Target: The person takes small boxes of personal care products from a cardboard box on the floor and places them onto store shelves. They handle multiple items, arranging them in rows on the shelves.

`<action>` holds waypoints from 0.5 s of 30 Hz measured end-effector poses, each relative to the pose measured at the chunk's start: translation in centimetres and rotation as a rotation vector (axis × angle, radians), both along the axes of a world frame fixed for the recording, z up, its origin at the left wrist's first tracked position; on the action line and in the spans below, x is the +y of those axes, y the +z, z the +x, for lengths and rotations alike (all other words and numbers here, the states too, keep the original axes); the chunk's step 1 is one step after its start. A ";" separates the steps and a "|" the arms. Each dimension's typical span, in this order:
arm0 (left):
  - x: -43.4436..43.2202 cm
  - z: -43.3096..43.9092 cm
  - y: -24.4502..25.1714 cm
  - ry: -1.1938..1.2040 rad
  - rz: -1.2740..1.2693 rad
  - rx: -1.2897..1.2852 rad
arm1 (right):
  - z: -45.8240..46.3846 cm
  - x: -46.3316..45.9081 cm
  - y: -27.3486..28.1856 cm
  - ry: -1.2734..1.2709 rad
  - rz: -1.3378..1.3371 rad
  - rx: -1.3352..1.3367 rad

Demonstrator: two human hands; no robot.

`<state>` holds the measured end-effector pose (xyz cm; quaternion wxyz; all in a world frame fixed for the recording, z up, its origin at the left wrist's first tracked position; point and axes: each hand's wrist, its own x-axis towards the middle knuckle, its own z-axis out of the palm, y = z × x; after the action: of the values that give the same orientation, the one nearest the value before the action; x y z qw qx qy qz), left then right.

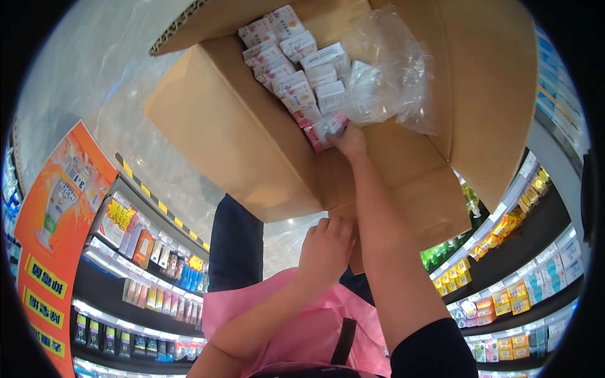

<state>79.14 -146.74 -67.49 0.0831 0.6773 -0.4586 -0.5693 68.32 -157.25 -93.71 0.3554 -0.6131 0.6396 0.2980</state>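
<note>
An open cardboard carton (269, 141) lies in front of me, its flaps spread outward. Inside, several small white printed boxes (295, 90) are stacked along the left wall, with crumpled clear plastic wrap (392, 80) over and beside those on the right. My right hand (350, 139) reaches into the carton and grips a pink-and-white pack (317, 137) at the near end of the stack; its fingers partly hide the pack. Closer to my body, my left hand (328, 245) has its fingers curled over the carton's near flap (355, 250), under my right forearm.
Curved shelves with tubes and boxes (160, 255) stand on the left beside an orange poster (61, 212). More stocked shelves (515, 297) rise on the right. Grey stone-look floor (118, 61) shows at upper left. A pink apron (302, 326) covers my lap.
</note>
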 end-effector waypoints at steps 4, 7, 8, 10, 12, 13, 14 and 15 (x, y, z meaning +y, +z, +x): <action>0.5 -0.6 -0.2 0.059 -0.016 0.016 | -1.1 -0.9 -3.0 -0.111 0.269 -0.262; 0.6 -0.8 -0.5 0.083 0.006 0.010 | 0.6 1.1 -1.9 0.038 0.321 -0.276; 0.5 -0.8 -0.6 0.088 0.015 0.000 | 1.7 1.4 -1.0 0.135 0.287 -0.230; 0.6 -1.2 -0.8 0.079 0.024 0.034 | 0.3 2.7 -1.9 0.097 0.214 -0.298; 0.8 -1.4 -0.8 0.061 0.021 0.032 | -0.7 3.7 -3.1 0.001 0.189 -0.357; 0.9 -1.4 -0.8 0.051 0.012 0.012 | -0.7 3.8 -3.6 -0.073 0.200 -0.382; 1.0 -1.3 -0.8 0.041 0.004 -0.008 | -0.7 3.9 -4.1 -0.148 0.211 -0.406; 1.1 -1.1 -0.8 0.038 0.006 -0.015 | -0.4 3.6 -4.4 -0.112 0.222 -0.371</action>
<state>78.00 -145.66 -68.28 0.0882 0.6904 -0.4445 -0.5639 67.88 -153.65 -98.06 0.5481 -0.5782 0.5596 0.2285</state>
